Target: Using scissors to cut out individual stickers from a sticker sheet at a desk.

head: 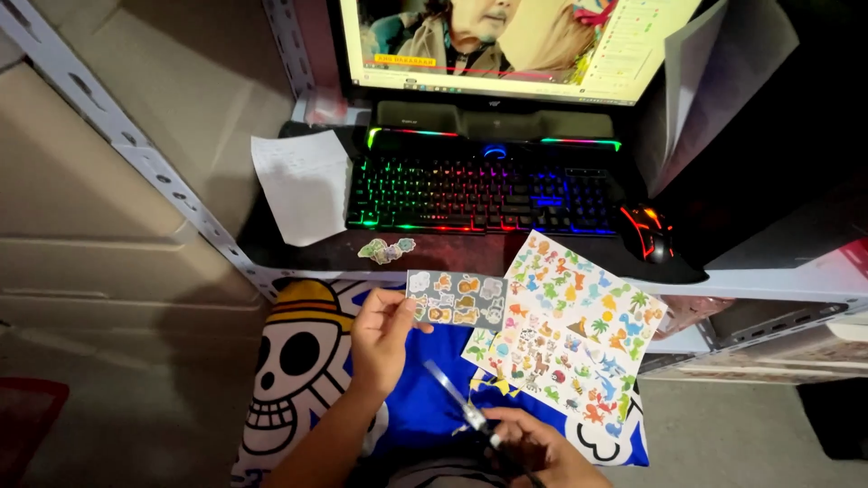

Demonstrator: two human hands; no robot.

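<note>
My left hand (382, 334) pinches the left end of a small grey strip of cartoon stickers (457, 298), holding it up over my lap. My right hand (532, 450), low at the frame's bottom, grips a pair of scissors (461, 402) whose blades point up and left toward the strip without touching it. A large white sheet of colourful animal stickers (565, 330) leans from the desk edge down onto my lap, just right of the strip. A few cut-out stickers (386, 250) lie on the desk in front of the keyboard.
A keyboard with rainbow backlight (479, 190) and a lit monitor (506, 45) sit on the dark desk, with a red-lit mouse (646, 232) to the right and a white paper (303, 185) to the left. A blue cushion with a skull print (298, 361) covers my lap. Metal shelf struts (154, 167) run at left.
</note>
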